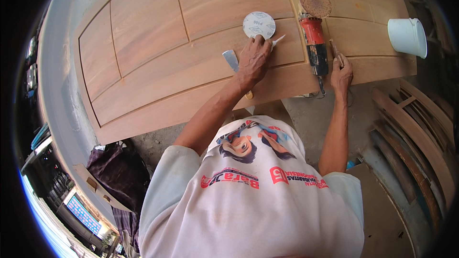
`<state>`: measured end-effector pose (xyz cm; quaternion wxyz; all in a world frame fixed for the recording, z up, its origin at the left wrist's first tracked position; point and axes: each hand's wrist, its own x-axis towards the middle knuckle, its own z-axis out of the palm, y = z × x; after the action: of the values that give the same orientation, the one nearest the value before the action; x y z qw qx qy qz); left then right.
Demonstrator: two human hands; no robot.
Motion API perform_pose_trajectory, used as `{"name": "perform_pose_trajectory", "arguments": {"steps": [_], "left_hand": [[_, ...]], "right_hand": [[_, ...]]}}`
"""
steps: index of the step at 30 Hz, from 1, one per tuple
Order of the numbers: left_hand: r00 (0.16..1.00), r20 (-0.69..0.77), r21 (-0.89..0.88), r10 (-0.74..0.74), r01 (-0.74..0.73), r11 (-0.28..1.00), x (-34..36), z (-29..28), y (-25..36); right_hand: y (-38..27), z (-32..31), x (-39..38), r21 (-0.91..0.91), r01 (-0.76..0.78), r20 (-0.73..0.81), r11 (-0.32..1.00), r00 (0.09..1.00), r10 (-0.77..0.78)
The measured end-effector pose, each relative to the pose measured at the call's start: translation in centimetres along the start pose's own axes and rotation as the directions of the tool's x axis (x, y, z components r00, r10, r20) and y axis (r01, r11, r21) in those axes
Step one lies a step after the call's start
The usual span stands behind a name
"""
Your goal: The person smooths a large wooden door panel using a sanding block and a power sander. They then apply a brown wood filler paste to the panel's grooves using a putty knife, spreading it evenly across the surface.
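My left hand (254, 59) is closed at the near edge of a round white sanding disc (258, 23), its fingertips overlapping the rim. A white pointed nozzle (278, 41) sticks out beside those fingers; the rest of it is hidden. Under the same wrist lies a putty knife (231, 60), blade to the left. My right hand (342, 72) pinches a thin brown stick-like piece (334, 48) over the panelled wooden door (158, 95). Between the hands rests a red and black angle grinder (313, 38), its worn brown round pad (315, 2) facing up.
At the door's right end stands a white bucket (406, 37). Curved wooden pieces (411, 134) are stacked on the lower right. Dark cloth (119, 172) hangs at the lower left, near a pale ledge (62, 86). The grinder's cord (321, 88) drops over the door's near edge.
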<state>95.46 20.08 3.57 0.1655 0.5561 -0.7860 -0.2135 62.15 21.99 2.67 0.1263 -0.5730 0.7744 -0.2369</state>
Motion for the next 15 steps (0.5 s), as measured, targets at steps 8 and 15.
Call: {"name": "perform_pose_trajectory", "arguments": {"steps": [8,15], "left_hand": [[0.988,-0.133,-0.567,-0.077,-0.012,0.823,0.0,0.5,2.1],[0.986,-0.159,-0.55,-0.055,-0.043,0.834,-0.5,2.6,0.4]], "right_hand": [[-1.6,-4.0,0.2,0.714,-0.424,0.297,0.557,0.904,0.307],[-3.0,-5.4,-0.3,0.479,-0.086,-0.028,0.873,0.993,0.113]]}}
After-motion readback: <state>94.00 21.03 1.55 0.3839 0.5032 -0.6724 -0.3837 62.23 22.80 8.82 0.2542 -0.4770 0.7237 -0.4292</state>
